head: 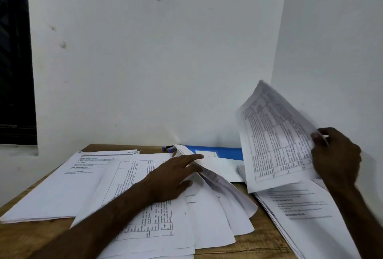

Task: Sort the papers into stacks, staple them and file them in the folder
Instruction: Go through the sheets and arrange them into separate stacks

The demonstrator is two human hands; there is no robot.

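White fanned papers (207, 217) lie mid-desk (259, 244) under the flat, straight-fingered left hand (176, 174), while the right hand (335, 155) pinches one lifted sheet (275, 140) (its print blurred) by an edge, so a weak pinch could drop it back among them, short of the blue folder (223, 152) at the wall.

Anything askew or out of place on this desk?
Yes: the middle pile under the left hand is fanned out, sheets splayed at different angles, unlike the squared stack at the left.
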